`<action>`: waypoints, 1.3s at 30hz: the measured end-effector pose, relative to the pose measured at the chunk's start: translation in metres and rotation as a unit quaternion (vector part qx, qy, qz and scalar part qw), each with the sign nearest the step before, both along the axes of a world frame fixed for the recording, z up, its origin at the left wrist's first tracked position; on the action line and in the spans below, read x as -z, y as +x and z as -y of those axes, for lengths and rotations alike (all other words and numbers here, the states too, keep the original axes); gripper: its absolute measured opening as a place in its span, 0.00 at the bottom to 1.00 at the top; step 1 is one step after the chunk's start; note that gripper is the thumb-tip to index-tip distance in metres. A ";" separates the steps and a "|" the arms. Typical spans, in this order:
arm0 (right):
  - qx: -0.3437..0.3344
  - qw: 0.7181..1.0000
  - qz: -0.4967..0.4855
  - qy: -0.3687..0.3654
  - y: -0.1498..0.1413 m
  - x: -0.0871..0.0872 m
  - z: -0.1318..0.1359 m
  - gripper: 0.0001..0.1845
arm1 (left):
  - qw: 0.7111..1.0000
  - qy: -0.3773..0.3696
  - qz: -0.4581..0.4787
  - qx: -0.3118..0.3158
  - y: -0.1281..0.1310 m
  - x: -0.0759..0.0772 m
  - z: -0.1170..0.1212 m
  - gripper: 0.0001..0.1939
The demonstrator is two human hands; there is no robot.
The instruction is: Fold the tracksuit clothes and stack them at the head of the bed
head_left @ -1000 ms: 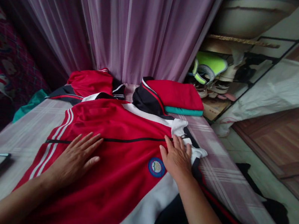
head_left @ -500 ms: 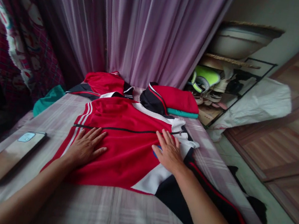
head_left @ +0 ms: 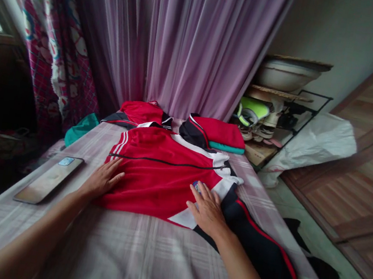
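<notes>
Across the foreground, table (head_left: 125,257): draped in pale mauve plaid, its sides narrowing toward the far edge.
Curtain (head_left: 184,40): purple, hanging in long folds behind the table's far edge.
Wooden panels (head_left: 353,180): brown, beyond the table's right edge and well apart from it.
Patterned drape (head_left: 59,58): magenta with figures, hanging beyond the far left corner.
Red jacket (head_left: 151,183): lies flat on the middle of the table, black zip (head_left: 165,161) running crosswise, striped hem toward the left edge, white collar toward the right edge; a dark sleeve (head_left: 259,236) with red piping reaches toward the near right corner.
White sack (head_left: 324,140): beyond the right edge, before the panels.
Basin (head_left: 284,77): pale, raised beyond the far right corner.
Folded bundle (head_left: 225,132): red and dark, near the far right corner, on folded teal cloth (head_left: 226,148).
Rumpled garment (head_left: 143,113): red and dark, near the far left corner.
Phone (head_left: 49,179): by the left edge, camera side up.
Right hand (head_left: 207,206): palm down on the jacket's chest, fingers spread, grasping nothing.
Left hand (head_left: 104,178): palm down at the striped hem, fingers extended, thumb apart, grasping nothing.
Badge (head_left: 196,186): blue, partly hidden by the right hand.
</notes>
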State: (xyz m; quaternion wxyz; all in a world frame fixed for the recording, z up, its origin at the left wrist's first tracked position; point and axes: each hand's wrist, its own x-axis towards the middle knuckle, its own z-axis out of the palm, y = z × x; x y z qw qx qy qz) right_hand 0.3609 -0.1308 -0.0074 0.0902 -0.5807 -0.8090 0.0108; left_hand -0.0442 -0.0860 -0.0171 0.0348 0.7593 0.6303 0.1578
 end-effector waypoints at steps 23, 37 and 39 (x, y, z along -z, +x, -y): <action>0.066 0.963 -0.177 0.191 0.061 0.016 0.029 0.18 | 0.983 0.087 0.104 -0.120 -0.010 -0.008 0.074 0.23; -0.139 0.964 -0.204 0.100 0.012 0.009 0.045 0.09 | 0.993 0.098 0.040 0.046 -0.005 -0.006 0.104 0.20; -0.139 0.965 -0.201 0.098 0.014 0.012 0.045 0.09 | 0.993 0.105 0.032 0.048 -0.002 -0.008 0.103 0.19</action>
